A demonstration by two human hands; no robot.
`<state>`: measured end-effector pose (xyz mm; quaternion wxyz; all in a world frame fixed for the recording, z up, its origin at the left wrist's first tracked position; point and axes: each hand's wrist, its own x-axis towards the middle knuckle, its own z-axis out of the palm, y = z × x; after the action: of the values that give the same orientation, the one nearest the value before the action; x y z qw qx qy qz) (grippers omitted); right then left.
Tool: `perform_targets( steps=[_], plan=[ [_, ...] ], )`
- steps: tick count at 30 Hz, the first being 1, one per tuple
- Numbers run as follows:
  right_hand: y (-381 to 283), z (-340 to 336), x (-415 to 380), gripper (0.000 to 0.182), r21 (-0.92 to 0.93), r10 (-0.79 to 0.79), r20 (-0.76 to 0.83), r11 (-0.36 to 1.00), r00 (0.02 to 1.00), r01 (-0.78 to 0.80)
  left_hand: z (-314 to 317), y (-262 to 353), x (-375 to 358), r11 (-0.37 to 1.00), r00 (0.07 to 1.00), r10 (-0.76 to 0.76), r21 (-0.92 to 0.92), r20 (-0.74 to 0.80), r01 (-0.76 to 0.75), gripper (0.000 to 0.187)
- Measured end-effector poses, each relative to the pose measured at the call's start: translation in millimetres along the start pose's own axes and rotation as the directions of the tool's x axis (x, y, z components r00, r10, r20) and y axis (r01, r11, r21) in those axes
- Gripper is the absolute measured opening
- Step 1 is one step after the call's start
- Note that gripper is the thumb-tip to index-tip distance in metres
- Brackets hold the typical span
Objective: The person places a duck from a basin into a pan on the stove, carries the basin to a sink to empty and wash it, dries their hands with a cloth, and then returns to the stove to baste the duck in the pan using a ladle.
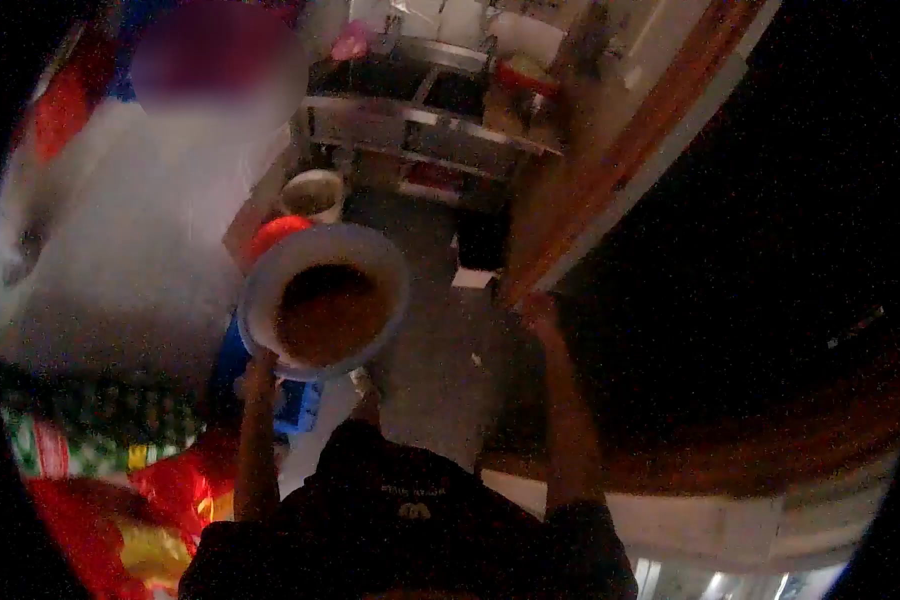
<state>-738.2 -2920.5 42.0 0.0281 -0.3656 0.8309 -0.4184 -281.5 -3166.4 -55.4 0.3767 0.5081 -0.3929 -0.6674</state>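
Grey floor (425,350), steel sink counter (425,125) ahead; left hand (262,362) carries bowl (325,298).

At the top centre stands a steel sink unit (425,105) with a lower shelf. Just below it to the left, a pale bucket (313,193) sits on the grey floor (435,370). A wooden door edge (630,160) slants down from the upper right. Red and yellow printed sacks (135,510) crowd the lower left, and a white sack (120,250) bulks at the left.

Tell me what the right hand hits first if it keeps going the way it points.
Probably the wooden door frame edge: the right hand already sits at its lower end. Contact is unclear in the dim picture.
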Motion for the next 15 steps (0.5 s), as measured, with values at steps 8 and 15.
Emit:
perform_targets(
  steps=[8, 15],
  plan=[
    [-68.6, -60.8, 257.5, 0.042, -0.623, -0.422, -0.292, 0.765, 0.858, 0.164, 118.0, 87.9, 167.4, 0.999, 0.967, -0.006, 0.034, 0.256, -0.003, 0.025],
    [-66.9, -145.0, 373.2, 0.045, -0.930, -0.355, -0.305, 0.309, 0.884, -0.197, 212.3, 130.2, 261.3, 0.996, 0.971, 0.080, 0.025, 0.225, -0.087, 0.027]
  ],
)
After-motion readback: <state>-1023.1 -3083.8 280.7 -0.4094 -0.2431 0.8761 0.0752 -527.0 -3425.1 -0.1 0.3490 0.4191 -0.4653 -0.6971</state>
